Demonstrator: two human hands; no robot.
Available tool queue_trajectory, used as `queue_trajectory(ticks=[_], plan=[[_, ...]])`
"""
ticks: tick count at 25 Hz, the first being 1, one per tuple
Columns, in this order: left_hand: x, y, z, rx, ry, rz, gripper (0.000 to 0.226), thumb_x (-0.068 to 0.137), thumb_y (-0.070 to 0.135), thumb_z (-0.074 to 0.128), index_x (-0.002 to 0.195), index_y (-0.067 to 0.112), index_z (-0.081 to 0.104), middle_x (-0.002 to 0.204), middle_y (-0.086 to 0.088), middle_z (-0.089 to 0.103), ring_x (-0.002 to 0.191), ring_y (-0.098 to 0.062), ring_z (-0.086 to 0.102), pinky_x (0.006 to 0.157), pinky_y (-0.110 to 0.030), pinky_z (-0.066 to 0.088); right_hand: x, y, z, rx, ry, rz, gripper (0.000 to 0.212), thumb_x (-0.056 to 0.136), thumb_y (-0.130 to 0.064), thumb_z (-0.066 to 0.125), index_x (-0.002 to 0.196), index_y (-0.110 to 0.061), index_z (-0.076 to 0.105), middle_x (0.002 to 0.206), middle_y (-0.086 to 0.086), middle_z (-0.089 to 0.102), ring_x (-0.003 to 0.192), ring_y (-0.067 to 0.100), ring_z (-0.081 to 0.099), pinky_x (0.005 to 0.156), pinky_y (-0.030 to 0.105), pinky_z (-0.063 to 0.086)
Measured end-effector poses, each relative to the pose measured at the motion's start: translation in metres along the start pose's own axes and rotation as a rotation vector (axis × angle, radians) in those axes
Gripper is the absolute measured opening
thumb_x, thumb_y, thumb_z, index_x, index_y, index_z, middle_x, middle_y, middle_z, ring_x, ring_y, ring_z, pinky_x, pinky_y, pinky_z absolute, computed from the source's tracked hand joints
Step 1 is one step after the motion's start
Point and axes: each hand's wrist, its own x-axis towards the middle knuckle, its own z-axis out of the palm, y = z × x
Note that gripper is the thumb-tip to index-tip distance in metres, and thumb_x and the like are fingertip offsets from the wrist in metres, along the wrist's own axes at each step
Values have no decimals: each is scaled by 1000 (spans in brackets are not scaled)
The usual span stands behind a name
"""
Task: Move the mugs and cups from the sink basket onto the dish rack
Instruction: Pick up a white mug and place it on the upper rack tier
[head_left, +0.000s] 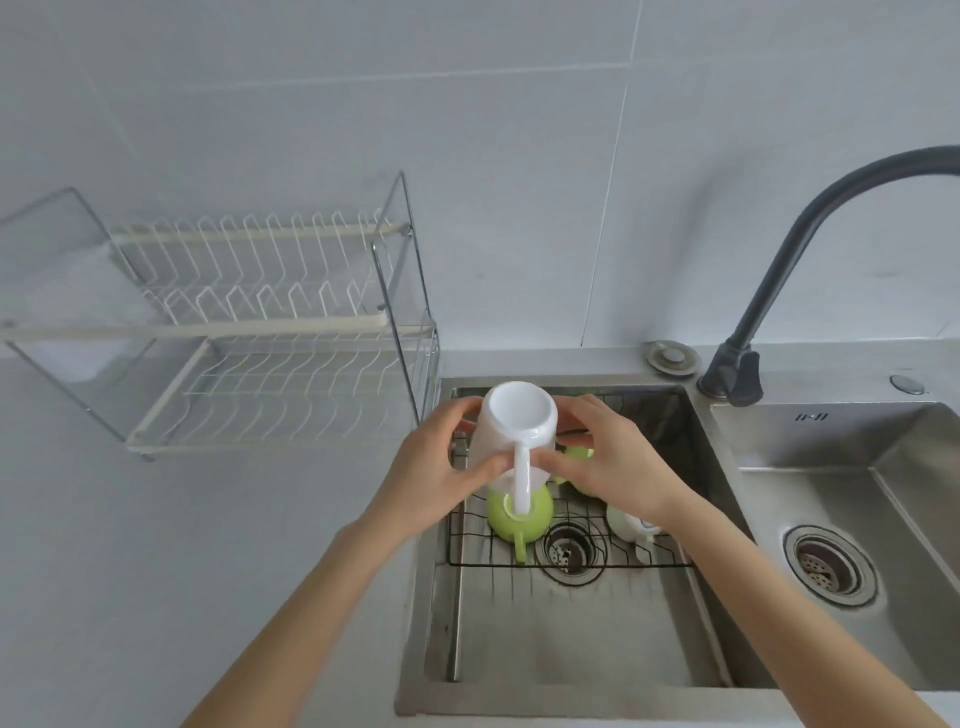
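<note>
Mugs were mostly still in the sink basket (457, 545): two green ones and a white one. My left hand (431, 478) and right hand (608, 462) gripped a white mug (511, 431) above it; the dish rack (270, 332) held nothing yet.

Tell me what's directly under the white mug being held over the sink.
Under the white mug, a green cup sits upside down in the wire basket. The mug hides part of it.
</note>
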Motion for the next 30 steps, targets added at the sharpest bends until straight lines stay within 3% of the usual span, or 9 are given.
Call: queue_trajectory(ticks=[3, 9, 18, 21, 23, 26, 30], plan=[[-3, -6, -37, -7, 35, 29, 57, 73, 31, 72, 122, 17, 46, 109, 15, 49, 92, 16, 46, 76, -8, 40, 10, -34, 11, -9, -9, -49, 55, 74, -24, 73, 125, -18, 54, 116, 5, 57, 106, 17, 61, 98, 24, 47], [-6, -17, -108, 22, 79, 74, 57, 59, 59, 59, 108, 35, 43, 102, 35, 45, 93, 17, 48, 74, -7, 37, 30, -96, 37, -58, -9, -125, 52, 75, -27, 72, 123, -17, 55, 114, 3, 56, 106, 18, 60, 96, 28, 49], [23, -22, -202, 122, 187, 170, 63, 51, 66, 53, 100, 26, 51, 97, 19, 57, 88, 6, 53, 75, -18, 43, 78, -182, 49, -167, -1, -220, 46, 78, -26, 70, 120, -15, 55, 115, 3, 56, 104, 18, 60, 97, 30, 50], [45, -17, -232, 130, 218, 192, 58, 57, 57, 66, 103, 23, 52, 96, 16, 57, 86, 7, 53, 74, -17, 43, 104, -213, 39, -192, -16, -242, 37, 79, -26, 69, 114, -20, 57, 101, -8, 56, 98, 13, 59, 92, 26, 49], [62, -16, -245, 132, 212, 197, 53, 67, 43, 74, 108, 17, 53, 100, 11, 56, 87, -4, 55, 78, -23, 46, 122, -225, 34, -249, -19, -245, 37, 79, -28, 68, 113, -21, 57, 101, -9, 57, 98, 13, 59, 92, 25, 48], [91, -22, -256, 159, 174, 181, 49, 72, 35, 70, 112, 13, 52, 104, 9, 55, 92, -10, 54, 82, -28, 46, 153, -231, 31, -351, -18, -228, 47, 80, -31, 67, 122, -17, 53, 104, -8, 54, 97, 13, 58, 94, 28, 48], [127, -40, -254, 186, 74, 158, 54, 72, 33, 71, 118, 12, 50, 118, 0, 58, 96, -10, 53, 85, -30, 47, 192, -225, 31, -498, -87, -165, 65, 77, -36, 69, 133, -19, 39, 111, -5, 52, 94, 13, 56, 85, 24, 43]])
